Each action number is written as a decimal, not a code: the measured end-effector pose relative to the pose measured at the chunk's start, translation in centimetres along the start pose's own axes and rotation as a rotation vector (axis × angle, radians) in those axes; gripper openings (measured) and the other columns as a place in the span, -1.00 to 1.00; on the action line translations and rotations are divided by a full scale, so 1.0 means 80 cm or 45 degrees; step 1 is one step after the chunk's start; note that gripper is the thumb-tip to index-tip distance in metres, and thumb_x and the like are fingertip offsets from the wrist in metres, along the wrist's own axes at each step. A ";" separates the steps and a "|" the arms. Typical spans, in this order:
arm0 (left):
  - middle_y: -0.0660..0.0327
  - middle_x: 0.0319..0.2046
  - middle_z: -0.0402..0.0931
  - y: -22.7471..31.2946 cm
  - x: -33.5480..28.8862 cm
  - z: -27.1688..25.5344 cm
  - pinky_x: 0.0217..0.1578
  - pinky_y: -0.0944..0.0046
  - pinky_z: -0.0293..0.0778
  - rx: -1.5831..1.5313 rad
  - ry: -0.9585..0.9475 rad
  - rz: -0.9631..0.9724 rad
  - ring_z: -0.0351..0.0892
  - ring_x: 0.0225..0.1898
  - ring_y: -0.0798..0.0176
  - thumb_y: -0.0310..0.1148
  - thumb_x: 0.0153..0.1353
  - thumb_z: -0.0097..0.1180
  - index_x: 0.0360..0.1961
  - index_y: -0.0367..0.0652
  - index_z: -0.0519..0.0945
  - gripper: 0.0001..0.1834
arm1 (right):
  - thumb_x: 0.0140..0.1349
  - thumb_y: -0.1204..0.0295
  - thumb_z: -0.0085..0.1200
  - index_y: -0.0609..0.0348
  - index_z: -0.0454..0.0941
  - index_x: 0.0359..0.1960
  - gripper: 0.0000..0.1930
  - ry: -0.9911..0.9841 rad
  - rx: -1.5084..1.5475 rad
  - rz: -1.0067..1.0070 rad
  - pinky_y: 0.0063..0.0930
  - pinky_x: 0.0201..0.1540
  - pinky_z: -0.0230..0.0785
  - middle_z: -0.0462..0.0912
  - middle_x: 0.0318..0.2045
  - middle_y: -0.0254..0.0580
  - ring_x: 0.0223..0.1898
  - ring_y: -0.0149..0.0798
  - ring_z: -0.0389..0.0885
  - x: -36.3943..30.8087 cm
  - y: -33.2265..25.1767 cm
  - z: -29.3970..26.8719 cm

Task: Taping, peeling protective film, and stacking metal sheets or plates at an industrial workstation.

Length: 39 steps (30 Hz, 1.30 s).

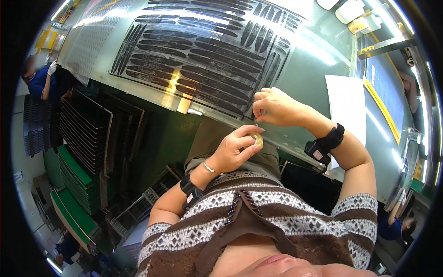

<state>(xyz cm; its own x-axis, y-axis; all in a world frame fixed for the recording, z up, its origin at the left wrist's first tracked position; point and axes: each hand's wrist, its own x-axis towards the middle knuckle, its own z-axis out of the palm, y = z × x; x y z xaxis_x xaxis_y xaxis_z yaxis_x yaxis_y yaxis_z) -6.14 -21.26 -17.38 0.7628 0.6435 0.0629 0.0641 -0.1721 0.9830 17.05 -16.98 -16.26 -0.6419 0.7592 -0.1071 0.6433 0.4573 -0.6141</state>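
We judge we are drawing tape: our left hand (233, 150) grips the small tape roll (256, 138), our right hand (272, 107) at one o'clock pinches its end above the desk (314, 78) edge, needing a steady pull.

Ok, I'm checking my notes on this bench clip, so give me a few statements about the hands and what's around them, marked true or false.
1. The left hand holds a small roll of tape. True.
2. The right hand rests flat on the white paper sheet. False: it pinches something small at the clear tray's edge, left of the paper.
3. The clear tray holds long dark strips. True.
4. Both wrists are bare. False: each wears a black wristband.
5. Stacked dark trays stand to the person's left. True.
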 end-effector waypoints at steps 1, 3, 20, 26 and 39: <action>0.02 0.03 0.50 0.001 0.001 0.000 -0.06 0.25 0.45 0.028 -0.010 0.015 0.55 -0.11 0.17 -0.37 0.26 0.15 -0.42 -0.33 0.58 -0.79 | 0.04 0.34 0.25 -0.01 0.58 -0.50 -0.90 -0.001 0.002 0.001 -0.35 -0.12 0.29 0.51 -0.43 -0.42 -0.19 -0.25 0.47 0.001 0.000 0.000; 0.02 0.02 0.50 0.002 0.002 -0.001 -0.05 0.22 0.45 0.053 -0.024 0.027 0.53 -0.08 0.13 -0.37 0.25 0.16 -0.43 -0.33 0.57 -0.79 | 0.05 0.34 0.22 0.00 0.58 -0.51 -0.91 -0.009 -0.012 0.001 -0.34 -0.13 0.29 0.51 -0.44 -0.41 -0.20 -0.25 0.48 0.003 -0.002 0.000; 0.07 -0.06 0.51 0.005 0.016 0.000 -0.04 0.08 0.44 0.316 0.031 0.251 0.47 -0.05 -0.04 -0.30 0.14 0.25 -0.45 -0.25 0.56 -0.78 | -0.01 0.44 0.21 0.07 0.55 -0.53 -0.93 -0.029 0.081 0.077 -0.30 -0.15 0.28 0.51 -0.48 -0.36 -0.26 -0.22 0.48 0.009 -0.003 -0.003; 0.05 -0.06 0.50 0.006 0.021 0.003 -0.02 0.06 0.43 0.353 -0.005 0.327 0.47 -0.06 -0.07 -0.30 0.11 0.26 -0.45 -0.25 0.55 -0.78 | 0.01 0.43 0.20 0.04 0.54 -0.52 -0.92 0.053 0.014 0.065 -0.32 -0.13 0.23 0.49 -0.47 -0.37 -0.24 -0.23 0.47 0.005 -0.005 0.005; -0.01 0.02 0.47 0.027 0.003 -0.009 0.08 0.00 0.38 0.303 0.022 0.432 0.44 0.07 -0.13 -0.32 0.08 0.29 -0.46 -0.23 0.53 -0.78 | 0.29 0.26 0.14 0.25 0.58 -0.25 -0.74 0.190 0.886 0.292 -0.51 -0.32 0.37 0.60 -0.44 -0.28 -0.38 -0.44 0.51 -0.035 -0.036 -0.014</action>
<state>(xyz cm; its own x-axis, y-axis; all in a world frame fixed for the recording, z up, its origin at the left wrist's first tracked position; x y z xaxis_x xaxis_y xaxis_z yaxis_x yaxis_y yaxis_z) -6.24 -20.95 -15.10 0.7553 0.5330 0.3814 -0.0403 -0.5430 0.8388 17.47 -19.91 -13.30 -0.4282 0.8777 -0.2152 0.3095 -0.0813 -0.9474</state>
